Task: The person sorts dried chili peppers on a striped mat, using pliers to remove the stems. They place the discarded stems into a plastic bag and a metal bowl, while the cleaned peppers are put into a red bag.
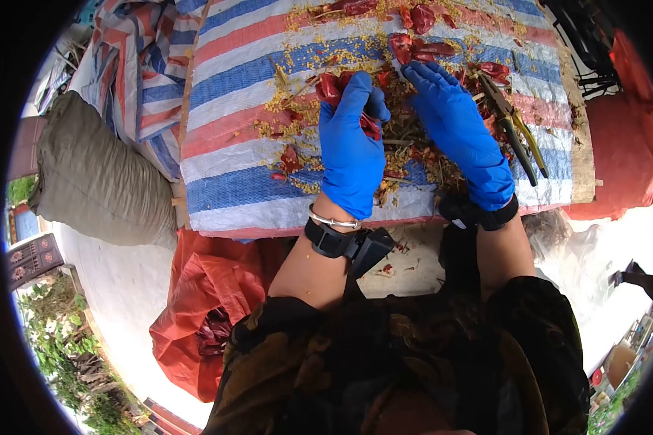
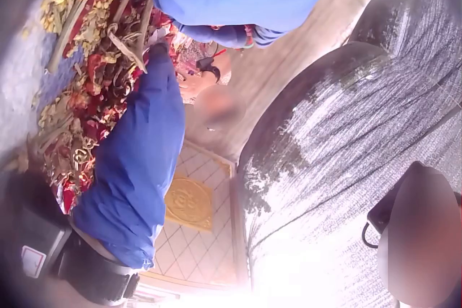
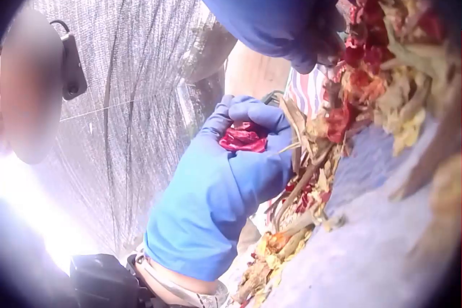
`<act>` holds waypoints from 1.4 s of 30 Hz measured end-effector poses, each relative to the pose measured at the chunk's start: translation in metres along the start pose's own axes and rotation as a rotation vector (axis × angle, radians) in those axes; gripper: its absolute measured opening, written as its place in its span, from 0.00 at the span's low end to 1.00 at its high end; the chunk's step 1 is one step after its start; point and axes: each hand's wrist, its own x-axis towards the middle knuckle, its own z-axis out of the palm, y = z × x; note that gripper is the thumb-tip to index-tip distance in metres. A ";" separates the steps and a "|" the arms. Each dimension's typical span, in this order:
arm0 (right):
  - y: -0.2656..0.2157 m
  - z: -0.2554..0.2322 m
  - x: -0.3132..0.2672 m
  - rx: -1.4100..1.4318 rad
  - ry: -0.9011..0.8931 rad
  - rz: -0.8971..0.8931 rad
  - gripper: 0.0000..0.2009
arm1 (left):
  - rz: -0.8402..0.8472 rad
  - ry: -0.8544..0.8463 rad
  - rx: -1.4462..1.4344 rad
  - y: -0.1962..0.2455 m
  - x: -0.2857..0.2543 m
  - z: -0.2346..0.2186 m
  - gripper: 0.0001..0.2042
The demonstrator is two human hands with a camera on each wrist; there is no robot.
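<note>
Head view puts the wrinkled, glossy dark-red dried pepper (image 1: pixel 329 88) over the striped sheet, in the grip of the blue-gloved left hand (image 1: pixel 352 148); the right wrist view shows red skin between that hand's curled fingers. The blue-gloved right hand (image 1: pixel 457 127) is near but apart, its fingers extended, nothing visible in its grasp.

The step in hand looks like working the pepper over by hand. Its dry skin would probably crack under a squeeze, so a light hold seems best, with the right fingertips working at the stem end rather than tugging the wall. Low over the sheet, any falling seeds should land among the flat yellow seeds (image 1: pixel 268 129) and thin, dry, brown stems (image 1: pixel 405 134). The metal hand tool with one black and one yellow handle (image 1: pixel 503 112) lies just beside the right hand, so reaching that way calls for care.

Much of the pepper is covered by the left fingers; whether it is whole or split, I cannot tell. The right thumb is hidden, and the left wrist view cuts off the left hand at the top. The far edge of the red, white and blue woven plastic sheet (image 1: pixel 228 156) runs out of frame, and the dark contents of the red woven sack (image 1: pixel 189 293) below are hard to make out
</note>
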 end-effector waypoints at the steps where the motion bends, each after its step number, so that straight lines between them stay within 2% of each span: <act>1: -0.003 -0.006 0.002 0.000 -0.002 -0.003 0.18 | 0.002 0.002 -0.002 0.000 0.000 0.003 0.07; 4: -0.023 -0.031 0.002 0.025 0.056 -0.051 0.18 | -0.006 0.062 -0.056 0.000 0.002 0.010 0.04; 7: -0.045 -0.045 -0.006 0.226 -0.051 0.030 0.19 | -0.095 0.061 -0.143 -0.002 0.006 0.003 0.06; 8: -0.051 -0.046 -0.008 0.227 -0.049 0.030 0.19 | -0.144 0.009 -0.151 -0.004 0.010 -0.008 0.07; 10: -0.061 -0.047 -0.013 -0.049 -0.148 -0.183 0.20 | -0.202 -0.046 -0.154 -0.002 0.006 -0.005 0.08; 12: -0.063 -0.054 -0.014 -0.013 -0.161 -0.192 0.17 | -0.152 -0.053 -0.081 -0.003 0.001 0.005 0.09; 14: -0.057 -0.060 -0.015 0.210 -0.124 -0.256 0.11 | -0.096 -0.038 -0.031 -0.005 -0.003 0.006 0.09; 15: -0.053 -0.063 -0.017 0.379 -0.099 -0.158 0.07 | -0.035 -0.017 0.018 -0.005 -0.005 0.007 0.10; 16: -0.052 -0.064 -0.018 0.376 -0.098 -0.156 0.07 | -0.036 -0.021 0.017 -0.004 -0.007 0.010 0.10; 18: -0.050 -0.067 -0.019 0.505 0.049 0.384 0.08 | -0.010 -0.056 0.004 -0.003 -0.012 0.016 0.12; 19: -0.047 -0.063 -0.019 0.625 0.144 0.476 0.09 | -0.014 -0.060 0.003 -0.005 -0.013 0.015 0.12; 20: -0.047 -0.061 -0.017 0.620 0.147 0.479 0.09 | -0.017 -0.088 0.033 -0.007 -0.013 0.013 0.13; 22: -0.048 -0.058 -0.014 0.838 0.295 0.531 0.08 | -0.026 -0.120 0.063 -0.009 -0.014 0.012 0.14; 23: -0.048 -0.059 -0.015 0.933 0.258 0.532 0.08 | -0.036 -0.153 0.138 -0.008 -0.016 0.013 0.14; 25: -0.037 -0.055 -0.020 0.877 0.243 0.498 0.08 | -0.044 -0.184 0.213 -0.006 -0.021 0.016 0.15; 27: -0.033 -0.056 -0.023 0.824 0.223 0.460 0.08 | -0.006 -0.286 0.335 -0.002 -0.024 0.020 0.15; 29: -0.034 -0.060 -0.023 0.668 0.094 0.437 0.07 | -0.034 -0.339 0.390 -0.003 -0.023 0.018 0.16; 30: -0.033 -0.061 -0.023 0.667 0.094 0.437 0.07 | -0.064 -0.396 0.446 -0.003 -0.023 0.017 0.16; 33: -0.035 -0.061 -0.022 0.790 0.040 0.490 0.08 | -0.093 -0.427 0.428 -0.001 -0.022 0.015 0.16; 35: -0.040 -0.062 -0.019 1.175 0.069 0.726 0.08 | -0.134 -0.420 0.322 0.000 -0.024 0.016 0.16; 39: -0.034 -0.059 -0.019 1.322 -0.027 0.743 0.09 | -0.190 -0.433 0.124 -0.004 -0.020 0.011 0.16; 41: -0.035 -0.059 -0.020 1.543 -0.027 0.860 0.09 | -0.226 -0.427 0.075 -0.003 -0.020 0.011 0.16; 42: -0.032 -0.056 -0.021 1.543 -0.027 0.860 0.09 | -0.262 -0.419 0.028 -0.002 -0.020 0.011 0.16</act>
